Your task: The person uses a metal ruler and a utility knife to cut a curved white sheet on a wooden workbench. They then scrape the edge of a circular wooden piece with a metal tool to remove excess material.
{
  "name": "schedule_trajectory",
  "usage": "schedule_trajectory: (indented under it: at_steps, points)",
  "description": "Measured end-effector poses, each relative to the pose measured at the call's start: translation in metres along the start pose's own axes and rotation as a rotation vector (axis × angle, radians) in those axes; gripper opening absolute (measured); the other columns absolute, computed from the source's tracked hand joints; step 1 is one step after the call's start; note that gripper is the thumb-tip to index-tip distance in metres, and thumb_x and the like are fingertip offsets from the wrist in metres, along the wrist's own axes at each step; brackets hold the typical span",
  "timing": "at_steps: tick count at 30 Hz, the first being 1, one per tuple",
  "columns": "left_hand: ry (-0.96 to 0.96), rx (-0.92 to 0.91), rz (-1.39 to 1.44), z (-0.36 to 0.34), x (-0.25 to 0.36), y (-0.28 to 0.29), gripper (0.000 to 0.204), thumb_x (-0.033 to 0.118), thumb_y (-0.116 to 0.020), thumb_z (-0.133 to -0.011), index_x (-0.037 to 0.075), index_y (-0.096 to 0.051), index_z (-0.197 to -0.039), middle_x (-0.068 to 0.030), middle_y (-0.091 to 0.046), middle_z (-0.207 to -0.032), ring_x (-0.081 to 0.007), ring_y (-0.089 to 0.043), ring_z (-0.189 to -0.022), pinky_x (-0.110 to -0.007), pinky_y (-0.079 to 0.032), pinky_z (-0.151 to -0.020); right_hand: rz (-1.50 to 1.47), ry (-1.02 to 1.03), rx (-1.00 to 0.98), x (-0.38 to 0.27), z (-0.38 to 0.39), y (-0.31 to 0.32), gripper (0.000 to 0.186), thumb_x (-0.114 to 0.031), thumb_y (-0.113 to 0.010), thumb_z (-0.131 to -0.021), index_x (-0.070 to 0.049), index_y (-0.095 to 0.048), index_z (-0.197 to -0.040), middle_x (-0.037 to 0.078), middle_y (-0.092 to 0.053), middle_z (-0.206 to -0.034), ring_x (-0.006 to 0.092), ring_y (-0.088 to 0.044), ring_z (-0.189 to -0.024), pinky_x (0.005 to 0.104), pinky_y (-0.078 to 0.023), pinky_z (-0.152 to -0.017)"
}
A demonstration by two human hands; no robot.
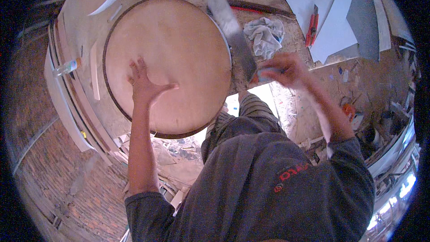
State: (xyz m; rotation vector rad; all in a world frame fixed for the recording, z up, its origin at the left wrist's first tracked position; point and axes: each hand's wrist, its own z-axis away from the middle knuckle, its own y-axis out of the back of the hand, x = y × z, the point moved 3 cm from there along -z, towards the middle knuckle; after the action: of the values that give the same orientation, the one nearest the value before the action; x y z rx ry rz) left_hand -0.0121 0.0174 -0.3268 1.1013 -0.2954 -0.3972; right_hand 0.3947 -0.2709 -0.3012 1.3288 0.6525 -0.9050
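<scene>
A round, flat piece of light brown wood (pixel 188 45) with a dark rim lies on the worktable. My left hand (pixel 145 85) rests on its face, fingers and thumb spread wide. To the right of the round piece, my right hand (pixel 289 69) is closed around the handle of a handsaw, smeared by motion. The long grey saw blade (pixel 235 36) runs away from me along the round piece's right edge, also blurred. Whether its teeth touch the wood cannot be made out.
A crumpled whitish rag (pixel 265 36) lies right of the blade. Beyond it, a red utility knife (pixel 312 27) sits by white and grey sheets (pixel 338 18). A clear bottle (pixel 66 68) is at the table's left. Scraps litter the floor (pixel 179 152); a brick wall (pixel 58 170) stands left.
</scene>
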Motion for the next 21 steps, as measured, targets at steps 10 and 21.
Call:
schedule_trajectory:
  at_steps: [10,21]
  points:
    - [0.111,-0.062,0.005,0.008,0.018,0.017,0.177,0.077,-0.098,-0.041,0.010,-0.003,-0.174,-0.0277,0.000,-0.179,-0.0563,-0.005,-0.163,-0.066,-0.011,-0.132,-0.118,0.028,-0.010,0.003,0.018,-0.064,0.029,-0.028,-0.087,-0.091,-0.005,-0.083,-0.109,0.017,-0.078,-0.094,0.0344,-0.076,-0.084,0.0431,-0.057,-0.074]
    - [0.131,-0.080,0.046,0.009,0.020,0.019,0.179,0.081,-0.095,-0.040,0.002,-0.006,-0.173,-0.0328,-0.002,-0.177,-0.0492,-0.008,-0.165,-0.067,-0.008,-0.132,0.173,0.146,-0.079,-0.047,-0.026,-0.052,0.029,-0.036,-0.085,-0.090,-0.010,-0.082,-0.103,0.016,-0.071,-0.081,0.0381,-0.073,-0.076,0.0463,-0.055,-0.065]
